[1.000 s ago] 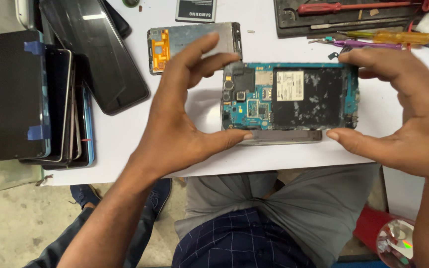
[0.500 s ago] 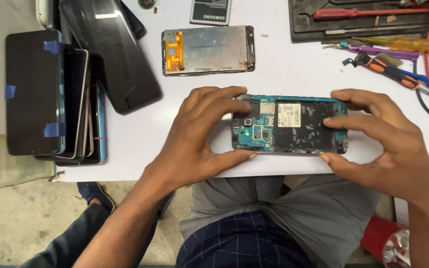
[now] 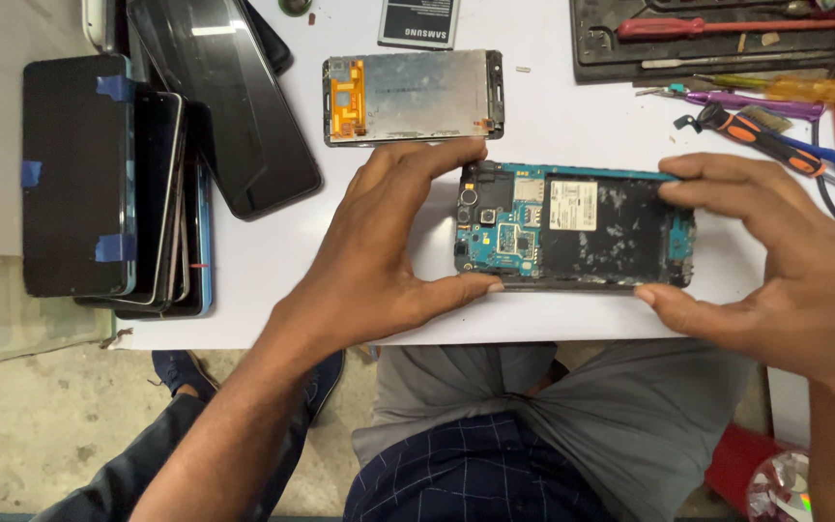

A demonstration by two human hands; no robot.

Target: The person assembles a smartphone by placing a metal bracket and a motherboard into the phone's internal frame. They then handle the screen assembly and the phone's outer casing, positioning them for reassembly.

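Opened phone (image 3: 577, 230) between both hands, left hand (image 3: 379, 256) and right hand (image 3: 775, 261) gripping its ends.

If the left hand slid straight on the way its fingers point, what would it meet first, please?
The left hand already grips the opened phone, fingers pointing toward the right hand. The phone lies first in that line.

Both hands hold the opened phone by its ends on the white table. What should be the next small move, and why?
Probably set it flat and free one hand for a tool. The left hand and right hand each pinch an end of the opened phone, so neither can work on its exposed blue board. The screwdrivers lie just beyond the right hand.
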